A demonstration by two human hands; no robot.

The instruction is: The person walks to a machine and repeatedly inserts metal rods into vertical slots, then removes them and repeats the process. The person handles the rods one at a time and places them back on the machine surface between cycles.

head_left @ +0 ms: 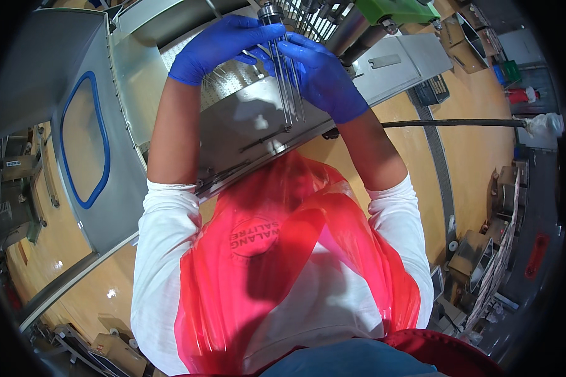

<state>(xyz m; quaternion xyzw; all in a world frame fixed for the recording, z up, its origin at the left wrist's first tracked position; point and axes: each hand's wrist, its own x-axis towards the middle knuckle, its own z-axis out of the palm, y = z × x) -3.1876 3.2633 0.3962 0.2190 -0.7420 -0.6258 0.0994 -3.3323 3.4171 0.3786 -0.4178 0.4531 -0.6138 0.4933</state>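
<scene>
Both my hands wear blue gloves and meet at a bundle of long thin metal needles [287, 94] that hangs from a round metal head [270, 11]. My left hand [223, 47] comes in from the left, its fingers closed around the upper needles just under the head. From the right, my right hand [324, 75] has its fingers bent against the same needles; some fingertips are hidden behind them. The needles' lower ends hang free over a steel ledge [233, 135]. Behind my hands lies a perforated metal surface [223, 85].
More upright metal rods [311, 22] and a green machine part [399, 9] stand behind my right hand. At left, a steel panel [122, 213] has a blue-edged opening. A black hose [453, 123] runs off rightward. Cardboard boxes [471, 254] stand at the right.
</scene>
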